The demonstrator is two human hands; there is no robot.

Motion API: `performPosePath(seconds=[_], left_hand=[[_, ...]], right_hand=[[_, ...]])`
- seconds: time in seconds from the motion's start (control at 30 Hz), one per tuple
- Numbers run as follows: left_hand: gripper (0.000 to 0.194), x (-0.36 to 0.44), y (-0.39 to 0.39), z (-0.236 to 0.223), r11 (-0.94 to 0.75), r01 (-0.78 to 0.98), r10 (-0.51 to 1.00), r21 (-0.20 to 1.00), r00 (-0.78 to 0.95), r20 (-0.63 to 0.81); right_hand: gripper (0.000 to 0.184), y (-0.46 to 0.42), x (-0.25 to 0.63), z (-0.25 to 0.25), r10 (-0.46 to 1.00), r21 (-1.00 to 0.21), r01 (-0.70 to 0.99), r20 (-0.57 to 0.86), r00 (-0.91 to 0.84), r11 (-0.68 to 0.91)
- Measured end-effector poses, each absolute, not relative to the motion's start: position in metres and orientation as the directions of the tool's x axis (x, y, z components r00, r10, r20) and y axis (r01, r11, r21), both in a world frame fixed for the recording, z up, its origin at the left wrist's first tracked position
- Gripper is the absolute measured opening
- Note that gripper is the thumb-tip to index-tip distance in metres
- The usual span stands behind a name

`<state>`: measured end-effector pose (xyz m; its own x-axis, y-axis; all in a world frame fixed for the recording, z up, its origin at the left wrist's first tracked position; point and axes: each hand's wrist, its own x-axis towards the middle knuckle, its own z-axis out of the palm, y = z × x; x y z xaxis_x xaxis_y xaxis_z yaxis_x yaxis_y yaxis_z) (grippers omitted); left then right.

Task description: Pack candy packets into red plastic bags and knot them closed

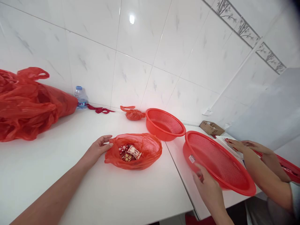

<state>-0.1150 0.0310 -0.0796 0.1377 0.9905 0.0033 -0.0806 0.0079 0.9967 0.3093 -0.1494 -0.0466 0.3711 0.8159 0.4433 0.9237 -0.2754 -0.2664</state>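
A red plastic bag (152,150) lies with its mouth spread wide on the white table. Inside it are several small wrapped snack packets (134,152), some cream and some dark red. My left hand (101,146) pinches the bag's left rim between thumb and fingers. Off to the right, my right hand (208,187) is beside the near wall of a large red mesh basket (217,162), its fingers curled and slightly blurred. A small dark red bit shows between those fingers, mostly hidden.
Another red basket (164,136) stands behind, beside a small tied red bag (135,115). Big red bags (35,106), a water bottle (81,97) and a dark red ribbon (100,110) are at left. A co-worker's hands (248,147) work at right, near a cardboard box (212,127).
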Motion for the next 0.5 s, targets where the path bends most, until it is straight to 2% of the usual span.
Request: performPosePath(seconds=[0.1,0.2,0.33,0.4,0.5], left_hand=[[0.062,-0.115,0.031,-0.078,0.01,-0.064,0.989,0.998,0.145,0.0],[0.064,-0.116,0.032,-0.079,-0.006,-0.044,0.987,0.999,0.158,0.013],[0.065,-0.117,0.036,-0.084,-0.004,-0.017,0.987,1.0,0.163,0.007],[0.065,-0.118,0.036,-0.084,0.004,-0.008,0.988,1.0,0.152,-0.002],[0.066,-0.117,0.034,-0.079,0.02,-0.003,0.988,1.0,0.15,-0.019]], right_hand=[[0.033,-0.141,0.305,-0.036,0.773,-0.238,0.949,0.556,0.306,-0.205],[0.03,-0.124,0.297,-0.027,0.802,-0.177,0.976,0.562,0.203,-0.124],[0.033,-0.089,0.278,-0.017,0.824,-0.034,0.999,0.565,0.037,-0.022],[0.041,-0.074,0.272,-0.012,0.811,0.028,0.998,0.584,0.029,-0.057],[0.051,-0.07,0.278,-0.006,0.777,0.061,0.972,0.613,0.142,-0.225]])
